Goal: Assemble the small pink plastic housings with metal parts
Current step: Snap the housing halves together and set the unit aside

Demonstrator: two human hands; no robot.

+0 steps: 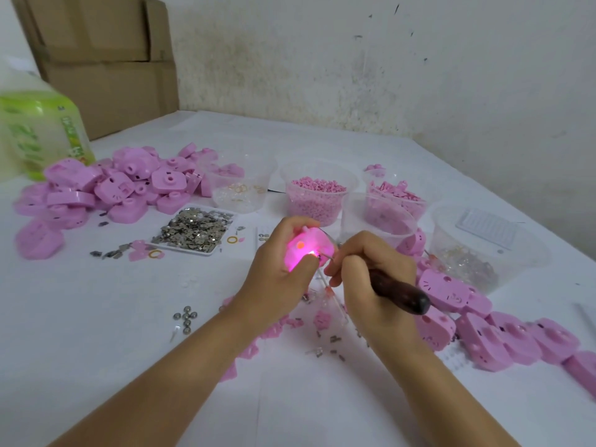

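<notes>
Gripping the lit pink housing (298,250), left hand (277,275) faces right hand (371,275) gripping tool (400,291), tip pointing up-left.

crops bottle (42,130) at left edge, blurs its label | loses tool (396,290) tip in glare on held housing (298,250) | crops end housing (585,371) at right edge

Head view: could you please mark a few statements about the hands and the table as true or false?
1. The left hand holds a glowing pink housing. True.
2. The right hand holds nothing. False: it holds a dark-handled tool, with its tip at the housing.
3. A heap of metal parts lies in a flat tray. True.
4. A green container stands at the far right. False: the bottle stands at the far left.
</notes>
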